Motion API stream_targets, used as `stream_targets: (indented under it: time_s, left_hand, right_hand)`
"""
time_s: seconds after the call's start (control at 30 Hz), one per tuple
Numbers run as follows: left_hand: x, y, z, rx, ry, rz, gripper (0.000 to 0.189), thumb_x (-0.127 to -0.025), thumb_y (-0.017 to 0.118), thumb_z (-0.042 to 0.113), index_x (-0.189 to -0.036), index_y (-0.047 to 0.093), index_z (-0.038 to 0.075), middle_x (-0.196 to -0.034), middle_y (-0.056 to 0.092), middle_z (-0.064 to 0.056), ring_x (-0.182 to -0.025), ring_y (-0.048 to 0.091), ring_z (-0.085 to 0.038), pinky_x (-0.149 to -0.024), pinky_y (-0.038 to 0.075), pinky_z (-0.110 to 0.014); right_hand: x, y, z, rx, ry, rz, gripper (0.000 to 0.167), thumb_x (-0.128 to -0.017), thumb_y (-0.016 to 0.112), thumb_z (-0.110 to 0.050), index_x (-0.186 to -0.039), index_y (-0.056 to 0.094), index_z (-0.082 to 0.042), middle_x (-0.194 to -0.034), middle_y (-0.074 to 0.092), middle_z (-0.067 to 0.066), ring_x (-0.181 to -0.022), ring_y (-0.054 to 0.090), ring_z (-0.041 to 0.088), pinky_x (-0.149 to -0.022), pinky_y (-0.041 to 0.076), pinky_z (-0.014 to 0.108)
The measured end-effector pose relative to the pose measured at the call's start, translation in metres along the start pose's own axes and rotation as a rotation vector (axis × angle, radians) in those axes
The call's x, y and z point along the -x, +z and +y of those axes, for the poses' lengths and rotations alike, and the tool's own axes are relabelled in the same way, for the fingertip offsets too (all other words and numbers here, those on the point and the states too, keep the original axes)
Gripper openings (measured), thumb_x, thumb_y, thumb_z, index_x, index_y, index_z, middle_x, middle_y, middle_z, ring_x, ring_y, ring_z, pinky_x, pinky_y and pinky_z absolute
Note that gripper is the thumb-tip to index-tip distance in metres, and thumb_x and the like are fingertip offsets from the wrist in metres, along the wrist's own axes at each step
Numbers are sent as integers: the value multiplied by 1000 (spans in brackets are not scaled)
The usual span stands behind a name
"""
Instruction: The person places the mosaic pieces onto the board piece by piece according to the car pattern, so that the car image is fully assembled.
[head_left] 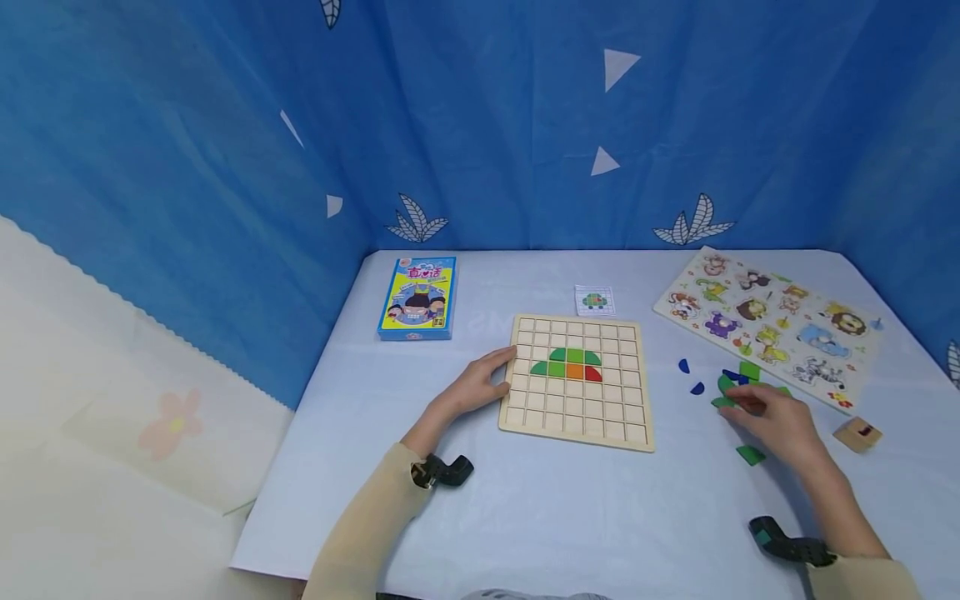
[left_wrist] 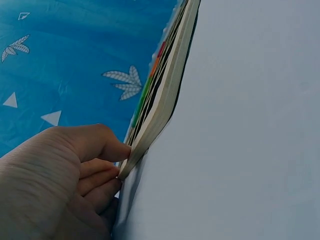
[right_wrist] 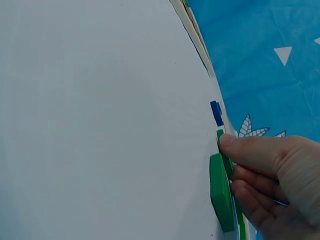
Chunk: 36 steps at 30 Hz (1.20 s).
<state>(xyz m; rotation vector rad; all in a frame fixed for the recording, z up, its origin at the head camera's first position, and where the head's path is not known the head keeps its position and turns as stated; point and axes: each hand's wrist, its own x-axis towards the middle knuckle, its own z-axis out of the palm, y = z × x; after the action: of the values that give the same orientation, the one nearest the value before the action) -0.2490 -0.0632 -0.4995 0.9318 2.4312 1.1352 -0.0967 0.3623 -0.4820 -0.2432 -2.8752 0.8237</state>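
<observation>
My left hand (head_left: 476,385) rests at the left edge of a wooden grid board (head_left: 573,421), thumb and fingers apart along the rim. In the left wrist view, the thumb and fingertips touch the board's edge (left_wrist: 162,107). Green pieces (head_left: 573,356), an orange square (head_left: 574,371) and a red rounded piece (head_left: 592,375) sit in the grid. Right of the board, my right hand (head_left: 780,423) pinches a green rounded piece (head_left: 724,383) between thumb and fingers; its exact outline is partly hidden. Another green piece (right_wrist: 220,192) lies beside the hand in the right wrist view.
Small blue half-round pieces (head_left: 697,388) and a loose green piece (head_left: 750,455) lie around the right hand. An animal puzzle board (head_left: 776,321) and a wooden block (head_left: 857,435) are at the right. A pattern card (head_left: 595,301) lies behind the grid board, a blue-and-yellow box (head_left: 417,298) at the left.
</observation>
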Motion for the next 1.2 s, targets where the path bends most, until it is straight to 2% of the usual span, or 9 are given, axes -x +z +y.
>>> stream_targets:
  time_s: [0.1, 0.27, 0.33, 0.5, 0.67, 0.8, 0.93, 1.03, 1.2]
  left_hand:
    - [0, 0, 0, 1, 1, 1, 64, -88, 58, 7, -146, 32, 3, -152, 29, -8, -139, 23, -21, -112, 22, -32]
    - [-1, 0, -1, -2, 5, 5, 64, -88, 58, 7, -146, 32, 3, -151, 29, -8, -139, 23, -20, -112, 22, -31]
    - [-1, 0, -1, -1, 3, 8, 64, -88, 58, 7, -146, 32, 3, -151, 29, -7, -139, 23, -20, -112, 22, -31]
    - [0, 0, 0, 2, -2, 6, 64, -88, 58, 7, -146, 32, 3, -151, 29, -7, -139, 23, -19, -112, 22, -30]
    - [0, 0, 1, -24, -10, 13, 64, -87, 59, 7, -146, 33, 3, -151, 30, -6, -139, 24, -19, -112, 22, -29]
    - [0, -1, 1, -35, -15, 15, 65, -87, 59, 7, -146, 33, 3, -151, 30, -6, -139, 24, -19, -112, 22, -29]
    - [0, -1, 1, -36, -19, 8, 65, -88, 59, 7, -146, 32, 4, -151, 30, -6, -139, 24, -19, -112, 22, -29]
    - [0, -1, 0, -33, -19, 6, 65, -88, 59, 7, -146, 32, 4, -151, 30, -6, -139, 24, -19, -112, 22, -29]
    - [-1, 0, 0, -30, -18, -3, 65, -87, 59, 7, -146, 32, 3, -151, 30, -7, -139, 24, -20, -112, 21, -29]
  right_hand:
    - [-1, -1, -2, 7, 4, 13, 26, -88, 66, -17, -104, 65, 3, -98, 62, 22, -87, 58, 35, -67, 51, 40]
    - [-2, -2, -3, 8, -47, -12, 26, -84, 64, -2, -109, 62, 7, -101, 60, 25, -89, 57, 39, -73, 51, 51]
    - [-2, -1, -3, 25, -79, -3, 27, -82, 67, -1, -108, 63, 7, -99, 60, 23, -87, 57, 38, -71, 51, 45]
    - [-3, 0, -4, 33, -136, 39, 31, -79, 73, -4, -107, 64, 5, -97, 61, 21, -84, 58, 34, -63, 45, 18]
    - [-5, 5, -5, 0, -201, 46, 34, -79, 71, 0, -111, 62, 4, -105, 60, 22, -88, 58, 36, -67, 45, 12]
    - [-8, 8, -7, -6, -223, 69, 29, -78, 73, 1, -106, 66, 3, -99, 63, 21, -84, 60, 34, -64, 44, 11]
    - [-12, 6, -14, -34, -164, 69, 26, -82, 73, -9, -105, 67, 1, -93, 65, 18, -83, 60, 34, -60, 45, 15]
    - [-19, 7, -20, -93, -115, 87, 30, -86, 70, -20, -109, 66, 0, -96, 65, 16, -87, 60, 32, -60, 45, 15]
    - [-45, 33, -8, -159, -161, 180, 37, -85, 69, -36, -112, 66, -10, -95, 65, 3, -83, 59, 9, -57, 48, 12]
